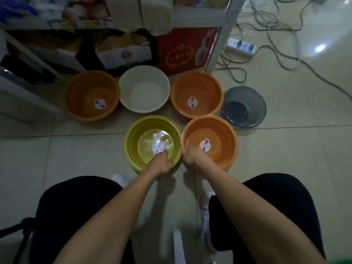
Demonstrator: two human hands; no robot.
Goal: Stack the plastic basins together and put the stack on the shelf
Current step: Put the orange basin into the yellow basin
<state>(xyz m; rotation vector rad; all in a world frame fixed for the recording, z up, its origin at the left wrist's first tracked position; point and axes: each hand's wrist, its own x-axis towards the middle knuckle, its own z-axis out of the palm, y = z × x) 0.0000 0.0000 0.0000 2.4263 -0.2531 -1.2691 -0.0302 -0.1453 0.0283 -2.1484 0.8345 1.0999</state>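
On the tiled floor (285, 149) in front of a metal shelf (226, 25), six plastic basins sit open side up in two rows. The back row, from left to right, holds an orange basin (76, 103), a white basin (144, 88), a second orange basin (197, 86) and a smaller grey basin (245, 98) just beside it. The front row holds a yellow basin (133, 141) and a third orange basin (224, 134), their rims touching. The left hand (162, 162) grips the near rim of the yellow basin, fingers curled over the edge into the bowl. The right hand (192, 159) grips the near left rim of the third orange basin in the same way. A power strip (241, 47) and loose cables (282, 60) lie on the floor to the right of the shelf. Boxes fill the shelf's bottom level, among them a red box (181, 52).
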